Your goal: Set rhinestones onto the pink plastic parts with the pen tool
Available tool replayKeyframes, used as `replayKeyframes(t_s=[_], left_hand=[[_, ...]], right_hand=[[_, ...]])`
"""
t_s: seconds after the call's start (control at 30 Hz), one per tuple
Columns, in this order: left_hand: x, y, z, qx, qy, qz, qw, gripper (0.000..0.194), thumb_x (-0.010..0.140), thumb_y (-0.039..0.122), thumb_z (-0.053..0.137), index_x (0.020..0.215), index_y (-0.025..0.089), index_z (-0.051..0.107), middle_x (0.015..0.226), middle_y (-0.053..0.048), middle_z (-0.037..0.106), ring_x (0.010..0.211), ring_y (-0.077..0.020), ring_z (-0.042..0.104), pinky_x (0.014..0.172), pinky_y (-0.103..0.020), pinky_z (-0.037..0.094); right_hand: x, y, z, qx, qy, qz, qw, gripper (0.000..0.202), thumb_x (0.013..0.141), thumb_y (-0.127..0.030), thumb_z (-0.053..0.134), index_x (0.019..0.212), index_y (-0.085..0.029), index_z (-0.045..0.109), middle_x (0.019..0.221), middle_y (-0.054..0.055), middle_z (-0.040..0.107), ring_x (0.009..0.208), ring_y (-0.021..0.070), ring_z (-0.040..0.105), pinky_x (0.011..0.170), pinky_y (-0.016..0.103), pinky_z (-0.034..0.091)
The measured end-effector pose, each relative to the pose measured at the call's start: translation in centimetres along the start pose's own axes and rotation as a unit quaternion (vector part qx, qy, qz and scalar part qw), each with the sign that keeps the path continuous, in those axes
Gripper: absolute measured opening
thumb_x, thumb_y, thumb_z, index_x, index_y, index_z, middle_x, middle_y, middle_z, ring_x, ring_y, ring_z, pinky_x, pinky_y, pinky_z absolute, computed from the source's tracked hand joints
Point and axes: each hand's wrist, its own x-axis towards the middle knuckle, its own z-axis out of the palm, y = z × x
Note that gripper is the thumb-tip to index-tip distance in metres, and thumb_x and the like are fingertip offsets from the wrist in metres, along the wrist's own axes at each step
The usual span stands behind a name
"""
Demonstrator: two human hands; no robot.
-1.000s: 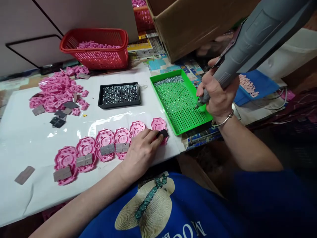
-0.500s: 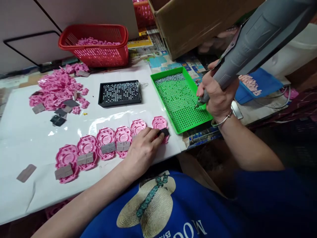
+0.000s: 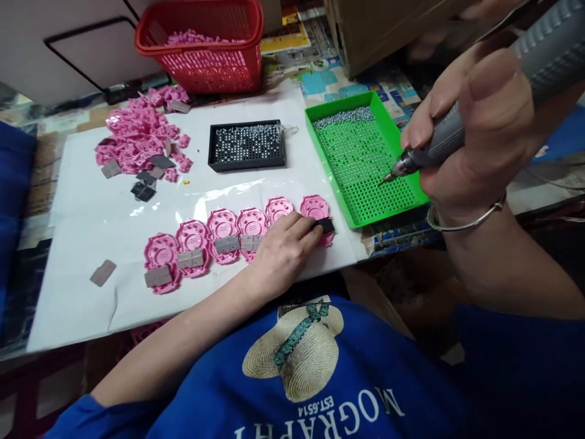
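Note:
My right hand is wrapped around a grey electric screwdriver. Its thin bit slants down over the holes of a green screw tray; whether the tip touches a screw I cannot tell. My left hand has its fingers closed on a small black plate, held against the rightmost pink plastic part. More pink parts lie in a row to the left, several with a grey plate across the lower half. My left hand partly covers one part in this row.
A black tray of screws sits behind the row. To its left is a heap of pink pieces with loose grey plates. A red basket and a cardboard box stand at the back. One grey plate lies alone at left.
The view has shifted, so the table things appear further right and higher. My right hand and the screwdriver look larger and nearer the camera. My left hand stays on the black plate.

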Motion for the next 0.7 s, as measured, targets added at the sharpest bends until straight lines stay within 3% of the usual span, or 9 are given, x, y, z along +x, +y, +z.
replayKeyframes(t_s=[0.13, 0.27, 0.4, 0.53, 0.6, 0.7], left_hand=[[-0.5, -0.2, -0.5, -0.001, 0.0, 0.005, 1.0, 0.024, 0.1, 0.01, 0.043, 0.106, 0.005, 0.066, 0.101, -0.015, 0.07, 0.085, -0.0208, 0.058, 0.076, -0.034, 0.055], [-1.1, -0.1, -0.9, -0.019, 0.0, 0.018, 1.0, 0.024, 0.101, 0.011, 0.043, 0.11, 0.004, 0.064, 0.106, -0.016, 0.07, 0.09, -0.0214, 0.059, 0.079, -0.035, 0.056], [-1.5, 0.1, -0.9, -0.024, -0.008, 0.024, 0.999, 0.025, 0.101, 0.012, 0.042, 0.113, 0.005, 0.063, 0.108, -0.016, 0.07, 0.092, -0.0216, 0.06, 0.078, -0.035, 0.056], [-1.4, 0.0, -0.8, -0.016, -0.005, 0.02, 1.0, 0.024, 0.101, 0.011, 0.043, 0.111, 0.006, 0.063, 0.107, -0.016, 0.069, 0.092, -0.0215, 0.06, 0.079, -0.034, 0.055], [-1.2, -0.1, -0.7, -0.01, -0.01, 0.016, 1.0, 0.025, 0.101, 0.011, 0.041, 0.11, 0.007, 0.064, 0.107, -0.015, 0.069, 0.092, -0.0209, 0.06, 0.08, -0.034, 0.055], [-0.8, -0.3, -0.8, -0.003, -0.024, 0.013, 1.0, 0.027, 0.101, 0.011, 0.039, 0.109, 0.008, 0.064, 0.105, -0.015, 0.069, 0.09, -0.0206, 0.059, 0.08, -0.035, 0.055]], right_hand=[[-1.0, -0.9, 1.2, 0.024, -0.011, 0.026, 0.999, 0.024, 0.079, -0.04, 0.08, 0.101, -0.033, 0.077, 0.104, -0.007, 0.067, 0.052, 0.0002, 0.051, 0.04, 0.015, 0.04], [-1.3, -2.3, 1.8, 0.02, 0.014, 0.095, 0.995, 0.027, 0.078, -0.051, 0.079, 0.094, -0.03, 0.073, 0.082, -0.007, 0.061, 0.047, 0.0029, 0.052, 0.039, 0.019, 0.043], [-1.3, -3.6, 2.1, 0.046, -0.02, 0.164, 0.985, 0.029, 0.073, -0.032, 0.085, 0.087, -0.025, 0.061, 0.068, -0.007, 0.058, 0.045, 0.0107, 0.053, 0.04, 0.028, 0.045], [-2.0, -4.0, 3.0, 0.081, -0.011, 0.16, 0.984, 0.015, 0.077, -0.017, 0.073, 0.084, -0.024, 0.062, 0.065, -0.008, 0.057, 0.046, 0.0105, 0.052, 0.041, 0.028, 0.041], [-2.3, -3.7, 3.5, 0.094, -0.03, 0.15, 0.984, 0.009, 0.08, -0.022, 0.072, 0.076, -0.024, 0.064, 0.06, -0.008, 0.054, 0.045, 0.0089, 0.05, 0.04, 0.027, 0.039], [-2.5, -3.3, 4.0, 0.117, -0.067, 0.122, 0.983, 0.021, 0.081, -0.035, 0.077, 0.069, -0.023, 0.064, 0.062, -0.008, 0.056, 0.042, 0.0055, 0.047, 0.036, 0.024, 0.036]])
